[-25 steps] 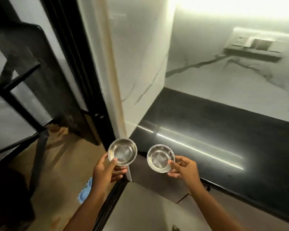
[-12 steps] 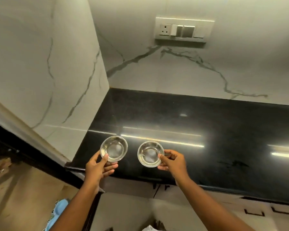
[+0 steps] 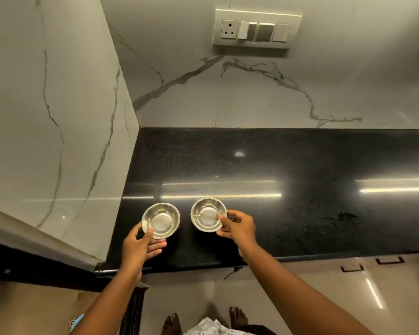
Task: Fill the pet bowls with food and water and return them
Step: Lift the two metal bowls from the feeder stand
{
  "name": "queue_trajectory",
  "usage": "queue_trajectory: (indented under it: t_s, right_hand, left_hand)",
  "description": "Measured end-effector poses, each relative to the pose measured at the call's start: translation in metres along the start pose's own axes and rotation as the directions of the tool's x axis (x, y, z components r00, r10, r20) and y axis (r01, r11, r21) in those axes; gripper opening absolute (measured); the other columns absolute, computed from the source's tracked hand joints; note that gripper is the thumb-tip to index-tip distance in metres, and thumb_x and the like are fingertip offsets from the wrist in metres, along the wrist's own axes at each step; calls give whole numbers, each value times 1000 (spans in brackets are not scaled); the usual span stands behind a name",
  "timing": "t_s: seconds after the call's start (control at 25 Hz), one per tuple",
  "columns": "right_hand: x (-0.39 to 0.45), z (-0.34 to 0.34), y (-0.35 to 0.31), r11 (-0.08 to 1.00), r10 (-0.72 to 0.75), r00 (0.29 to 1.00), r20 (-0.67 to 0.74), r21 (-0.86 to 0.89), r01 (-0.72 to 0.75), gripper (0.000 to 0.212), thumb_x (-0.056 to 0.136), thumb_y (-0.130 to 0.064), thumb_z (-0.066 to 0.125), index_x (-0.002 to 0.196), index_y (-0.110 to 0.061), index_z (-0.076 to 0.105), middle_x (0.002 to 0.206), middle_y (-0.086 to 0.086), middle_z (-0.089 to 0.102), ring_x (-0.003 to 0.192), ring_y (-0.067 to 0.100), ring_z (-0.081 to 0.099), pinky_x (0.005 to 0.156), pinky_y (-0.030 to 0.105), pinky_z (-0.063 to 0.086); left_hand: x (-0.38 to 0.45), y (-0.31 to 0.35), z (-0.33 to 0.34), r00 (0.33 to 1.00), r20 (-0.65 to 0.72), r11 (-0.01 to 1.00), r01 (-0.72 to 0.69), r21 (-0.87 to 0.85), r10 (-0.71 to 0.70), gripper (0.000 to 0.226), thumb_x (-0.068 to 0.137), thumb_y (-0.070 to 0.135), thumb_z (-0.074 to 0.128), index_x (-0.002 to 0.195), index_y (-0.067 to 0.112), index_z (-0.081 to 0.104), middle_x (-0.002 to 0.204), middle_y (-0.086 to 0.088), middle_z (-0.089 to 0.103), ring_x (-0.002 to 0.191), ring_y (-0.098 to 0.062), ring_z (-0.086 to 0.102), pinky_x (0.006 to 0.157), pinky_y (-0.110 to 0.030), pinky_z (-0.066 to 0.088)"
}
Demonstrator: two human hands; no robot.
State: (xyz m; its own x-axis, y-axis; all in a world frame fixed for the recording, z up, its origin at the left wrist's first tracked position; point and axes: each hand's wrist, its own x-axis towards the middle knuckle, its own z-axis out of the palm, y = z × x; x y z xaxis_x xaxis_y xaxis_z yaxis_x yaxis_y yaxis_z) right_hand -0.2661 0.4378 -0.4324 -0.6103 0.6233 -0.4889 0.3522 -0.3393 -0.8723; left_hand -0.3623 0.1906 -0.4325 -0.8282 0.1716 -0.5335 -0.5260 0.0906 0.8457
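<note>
Two small round steel bowls are over the front left part of the black counter (image 3: 288, 165). My left hand (image 3: 138, 247) grips the left bowl (image 3: 160, 220) at its near rim, thumb on the edge. My right hand (image 3: 237, 228) holds the right bowl (image 3: 207, 213) by its right rim. Both bowls look shiny inside with nothing solid in them. Whether they rest on the counter or hover just above it is unclear.
A marbled white wall (image 3: 58, 117) closes the counter on the left and behind. A socket and switch panel (image 3: 257, 29) sits on the back wall. Cabinet fronts with dark handles (image 3: 388, 261) lie below the counter edge. My bare feet (image 3: 237, 316) stand on the floor.
I have turned from the doorway to face the counter squarely. Both bowls have moved forward over the counter's front left area, still held one in each hand.
</note>
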Motion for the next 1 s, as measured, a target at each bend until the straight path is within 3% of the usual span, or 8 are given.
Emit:
queue_trajectory:
  t_s: [0.24,0.6,0.88,1.0]
  right_hand:
    - [4,26,18,999,23,995,-100,29,-20,29,88,-8,77,115,-1,71,105,20,74,73,25,76,59,30,64]
    - [-3,42,38,998,58,986,-156,29,-54,25,89,-5,76,113,1,71,94,15,74,71,24,75,60,31,65]
    - [-8,38,39,982,-82,984,-160,-183,52,41,87,-17,80,123,-3,63,90,18,74,71,22,75,55,30,63]
    - [-12,28,39,939,-169,967,-188,-329,100,46,88,-32,79,127,-13,62,88,9,71,79,20,73,58,33,64]
  left_hand:
    - [25,7,-22,997,78,999,15,43,-19,49,98,28,56,144,19,42,93,-20,75,79,-27,77,60,-29,62]
    - [36,4,-29,989,148,996,12,93,-25,43,99,27,56,140,18,46,92,-20,75,74,-23,77,59,-28,61]
    - [38,7,-35,987,157,980,-3,201,-29,49,98,35,55,143,20,43,90,-16,76,69,-22,76,57,-28,60]
    - [41,12,-42,988,144,960,9,280,-52,58,98,48,49,148,21,38,87,-14,77,70,-25,74,54,-30,58]
